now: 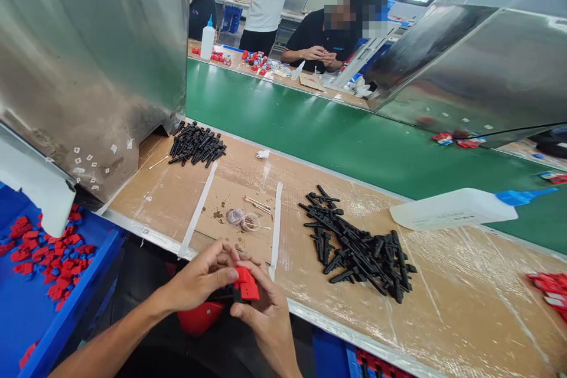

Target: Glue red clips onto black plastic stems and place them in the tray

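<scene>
Over the bench's near edge, my left hand [211,273] and my right hand [264,306] are closed together around a small red plastic block [247,284]. A dark part shows at the block's lower left, partly hidden by my fingers. My left thumb presses on the block's upper left side, and my right fingers wrap its far and right sides. Just beyond my hands lies a taped cardboard piece [212,198] with two small clear cups [249,222] and several cotton swabs [257,205].
Black plastic parts lie in a left pile [197,143] and a right pile [363,242]. A white bottle with blue nozzle [452,209] lies at right. A blue bin [101,266] holds red pieces at left. Past the green belt [283,109], people handle small parts. Metal housings [88,59] flank the bench.
</scene>
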The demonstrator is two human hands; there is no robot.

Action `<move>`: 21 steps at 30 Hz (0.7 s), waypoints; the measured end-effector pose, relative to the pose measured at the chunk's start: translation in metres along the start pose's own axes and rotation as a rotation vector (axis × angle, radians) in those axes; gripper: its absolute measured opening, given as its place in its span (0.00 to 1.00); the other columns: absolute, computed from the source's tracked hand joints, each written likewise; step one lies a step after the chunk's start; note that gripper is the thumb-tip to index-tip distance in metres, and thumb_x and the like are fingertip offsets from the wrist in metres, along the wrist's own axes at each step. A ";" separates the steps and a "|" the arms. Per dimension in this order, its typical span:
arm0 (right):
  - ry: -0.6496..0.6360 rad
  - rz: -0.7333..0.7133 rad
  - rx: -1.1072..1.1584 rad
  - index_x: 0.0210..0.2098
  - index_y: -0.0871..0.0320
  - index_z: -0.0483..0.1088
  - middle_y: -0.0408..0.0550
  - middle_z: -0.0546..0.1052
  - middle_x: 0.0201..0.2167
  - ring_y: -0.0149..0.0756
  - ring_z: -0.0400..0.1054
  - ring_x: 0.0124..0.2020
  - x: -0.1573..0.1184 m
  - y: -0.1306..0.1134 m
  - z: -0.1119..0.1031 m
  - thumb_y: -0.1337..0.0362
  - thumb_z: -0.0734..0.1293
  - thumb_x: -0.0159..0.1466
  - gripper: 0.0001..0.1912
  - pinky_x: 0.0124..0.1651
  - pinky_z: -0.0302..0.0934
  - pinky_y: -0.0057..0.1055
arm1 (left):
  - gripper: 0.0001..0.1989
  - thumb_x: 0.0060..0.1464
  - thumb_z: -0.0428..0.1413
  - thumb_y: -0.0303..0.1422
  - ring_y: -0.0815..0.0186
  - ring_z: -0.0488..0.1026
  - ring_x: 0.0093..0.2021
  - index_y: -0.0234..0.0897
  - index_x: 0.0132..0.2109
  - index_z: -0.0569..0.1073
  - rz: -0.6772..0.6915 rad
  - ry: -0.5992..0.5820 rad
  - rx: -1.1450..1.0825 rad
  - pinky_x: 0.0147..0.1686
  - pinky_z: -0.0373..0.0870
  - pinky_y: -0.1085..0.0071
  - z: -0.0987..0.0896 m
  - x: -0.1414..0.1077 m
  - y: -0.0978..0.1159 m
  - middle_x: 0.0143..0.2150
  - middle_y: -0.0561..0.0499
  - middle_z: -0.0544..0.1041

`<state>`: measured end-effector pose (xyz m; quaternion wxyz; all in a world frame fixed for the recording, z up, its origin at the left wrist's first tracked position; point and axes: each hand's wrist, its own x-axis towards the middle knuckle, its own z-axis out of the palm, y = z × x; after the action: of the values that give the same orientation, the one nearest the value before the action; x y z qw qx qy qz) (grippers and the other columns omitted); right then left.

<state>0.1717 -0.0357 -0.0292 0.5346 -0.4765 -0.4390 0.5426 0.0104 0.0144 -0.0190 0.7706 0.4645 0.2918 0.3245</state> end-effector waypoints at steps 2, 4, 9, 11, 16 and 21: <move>0.081 -0.040 -0.017 0.44 0.45 0.78 0.46 0.73 0.49 0.44 0.67 0.53 -0.001 0.000 -0.003 0.50 0.80 0.45 0.27 0.53 0.65 0.31 | 0.17 0.60 0.55 0.43 0.64 0.71 0.44 0.37 0.50 0.68 0.056 -0.038 0.227 0.44 0.66 0.70 0.003 -0.009 0.004 0.45 0.47 0.74; 0.126 -0.052 -0.022 0.44 0.45 0.79 0.47 0.74 0.49 0.45 0.70 0.51 -0.002 0.000 -0.007 0.51 0.80 0.45 0.27 0.50 0.67 0.32 | 0.21 0.60 0.55 0.41 0.59 0.70 0.49 0.39 0.57 0.67 0.085 -0.063 0.432 0.49 0.65 0.66 0.005 -0.016 0.006 0.51 0.45 0.74; 0.137 0.035 0.038 0.46 0.46 0.78 0.50 0.79 0.48 0.50 0.72 0.52 -0.007 0.002 -0.013 0.52 0.81 0.43 0.30 0.53 0.68 0.39 | 0.25 0.63 0.52 0.40 0.55 0.66 0.60 0.43 0.65 0.61 0.093 -0.053 0.662 0.57 0.62 0.62 0.007 -0.023 0.006 0.62 0.42 0.69; 0.134 0.077 0.092 0.48 0.46 0.77 0.50 0.80 0.47 0.51 0.73 0.50 -0.010 0.006 -0.015 0.51 0.81 0.41 0.34 0.52 0.68 0.41 | 0.27 0.63 0.51 0.39 0.55 0.65 0.61 0.44 0.67 0.58 0.095 -0.057 0.684 0.59 0.61 0.61 0.009 -0.023 0.004 0.64 0.42 0.67; 0.158 -0.001 0.137 0.42 0.47 0.79 0.47 0.81 0.41 0.45 0.75 0.44 -0.014 0.013 -0.017 0.53 0.82 0.42 0.27 0.48 0.69 0.35 | 0.22 0.65 0.47 0.37 0.54 0.69 0.57 0.41 0.65 0.61 0.136 -0.072 0.730 0.54 0.65 0.63 0.021 -0.024 0.002 0.59 0.41 0.71; 0.251 0.000 0.122 0.42 0.49 0.79 0.47 0.82 0.37 0.43 0.75 0.40 -0.013 0.020 -0.013 0.51 0.80 0.44 0.26 0.44 0.69 0.33 | 0.19 0.65 0.47 0.40 0.56 0.72 0.47 0.42 0.60 0.66 0.076 0.040 0.674 0.46 0.65 0.65 0.027 -0.022 -0.007 0.50 0.43 0.75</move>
<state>0.1808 -0.0501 -0.0501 0.6134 -0.5071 -0.3349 0.5044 0.0180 -0.0191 -0.0111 0.5550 0.6973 0.3802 0.2475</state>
